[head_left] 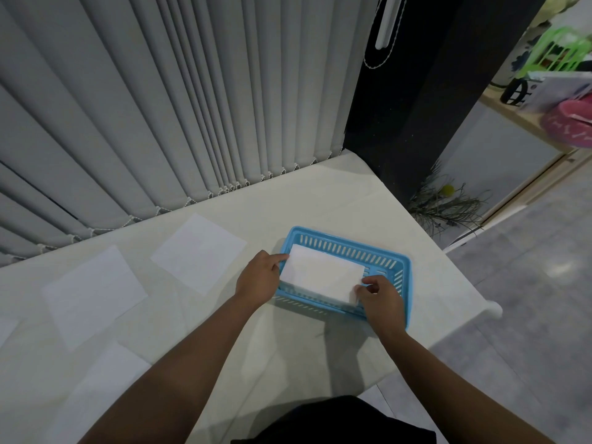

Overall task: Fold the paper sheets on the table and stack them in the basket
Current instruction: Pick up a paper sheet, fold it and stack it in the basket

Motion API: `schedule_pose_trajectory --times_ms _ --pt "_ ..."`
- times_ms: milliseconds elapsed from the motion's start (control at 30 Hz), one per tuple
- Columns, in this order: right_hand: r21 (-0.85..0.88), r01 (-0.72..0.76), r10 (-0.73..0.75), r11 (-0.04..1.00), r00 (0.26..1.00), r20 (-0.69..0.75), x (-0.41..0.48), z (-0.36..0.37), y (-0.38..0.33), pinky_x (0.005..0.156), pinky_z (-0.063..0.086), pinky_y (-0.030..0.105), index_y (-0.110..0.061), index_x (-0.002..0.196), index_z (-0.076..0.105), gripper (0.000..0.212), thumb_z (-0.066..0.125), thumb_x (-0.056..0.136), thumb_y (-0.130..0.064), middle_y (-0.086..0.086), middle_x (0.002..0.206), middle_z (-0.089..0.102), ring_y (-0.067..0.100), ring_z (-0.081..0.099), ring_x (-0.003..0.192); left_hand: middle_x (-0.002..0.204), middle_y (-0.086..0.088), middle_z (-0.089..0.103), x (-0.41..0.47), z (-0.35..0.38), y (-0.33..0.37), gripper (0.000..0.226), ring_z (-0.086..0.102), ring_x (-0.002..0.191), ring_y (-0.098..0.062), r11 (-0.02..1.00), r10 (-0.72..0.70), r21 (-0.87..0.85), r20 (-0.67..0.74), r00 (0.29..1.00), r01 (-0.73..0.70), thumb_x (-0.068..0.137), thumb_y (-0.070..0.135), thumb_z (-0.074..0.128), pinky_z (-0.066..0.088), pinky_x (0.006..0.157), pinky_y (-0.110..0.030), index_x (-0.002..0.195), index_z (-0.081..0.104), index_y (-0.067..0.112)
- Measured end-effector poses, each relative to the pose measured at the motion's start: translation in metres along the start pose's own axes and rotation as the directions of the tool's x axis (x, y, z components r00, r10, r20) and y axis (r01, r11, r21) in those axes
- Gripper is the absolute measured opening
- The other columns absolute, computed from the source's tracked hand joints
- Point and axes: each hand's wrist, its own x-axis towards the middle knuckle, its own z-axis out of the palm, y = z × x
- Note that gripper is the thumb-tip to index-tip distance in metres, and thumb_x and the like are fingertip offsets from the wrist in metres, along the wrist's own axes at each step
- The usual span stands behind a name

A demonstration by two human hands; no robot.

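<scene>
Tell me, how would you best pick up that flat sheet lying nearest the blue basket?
Probably by a corner. The unfolded paper sheet lies flat on the table, with no raised edge to pinch. Its right-hand corner points toward the blue basket, so I would come in from that side, lift the corner with the fingers, then pinch it. Both hands are busy with the folded paper.

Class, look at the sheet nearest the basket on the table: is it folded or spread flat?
Spread flat. The sheet lies open on the table, visibly larger than the folded paper.
</scene>
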Motion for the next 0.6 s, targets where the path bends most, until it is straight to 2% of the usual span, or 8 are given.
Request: schedule_pose_trajectory --times_ms 133,300,433,600 --pt "0.003 -0.004 0.004 1.000 1.000 -0.008 0.0008 0.0014 0.0026 0.071 0.049 0.027 -0.016 0.116 0.060 0.027 0.059 0.092 -0.028 0.000 0.104 0.066 0.013 0.058 0.084 0.105 -0.002 0.045 0.0026 -0.0009 -0.0011 0.044 0.055 0.094 -0.020 0.998 0.027 0.055 0.017 0.999 -0.028 0.097 0.007 0.037 0.052 0.082 -0.034 0.130 0.057 0.028" --pt "-0.008 0.002 -0.002 1.000 1.000 -0.004 -0.0006 0.0019 0.0029 0.072 0.043 0.025 -0.014 0.122 0.061 0.030 0.052 0.095 -0.026 0.001 0.105 0.065 0.012 0.054 0.085 0.121 -0.006 0.048 0.0038 0.0008 0.0017 0.047 0.053 0.107 -0.021 0.994 0.047 0.102 0.003 0.999 -0.047 0.094 0.004 0.045 0.053 0.088 -0.035 0.134 0.054 0.027" --pt "0.004 0.001 -0.001 1.000 1.000 -0.007 0.0003 0.0012 0.0019 0.074 0.048 0.028 -0.015 0.120 0.062 0.029 0.050 0.096 -0.025 -0.001 0.102 0.064 0.012 0.054 0.085 0.121 -0.006 0.048 0.0044 0.0003 0.0034 0.048 0.053 0.109 -0.021 0.993 0.046 0.113 0.006 0.999 -0.046 0.094 0.003 0.044 0.052 0.089 -0.034 0.134 0.054 0.027" --pt "0.011 0.040 -0.040 0.999 0.999 -0.003 0.0011 -0.0012 0.0007 0.074 0.043 0.026 -0.014 0.122 0.062 0.030 0.049 0.097 -0.023 0.006 0.115 0.067 0.013 0.054 0.087 0.118 -0.005 0.052 0.0006 -0.0001 0.0018 0.045 0.052 0.108 -0.020 0.993 0.037 0.118 -0.060 0.997 -0.030 0.093 0.003 0.041 0.051 0.088 -0.034 0.128 0.061 0.023"
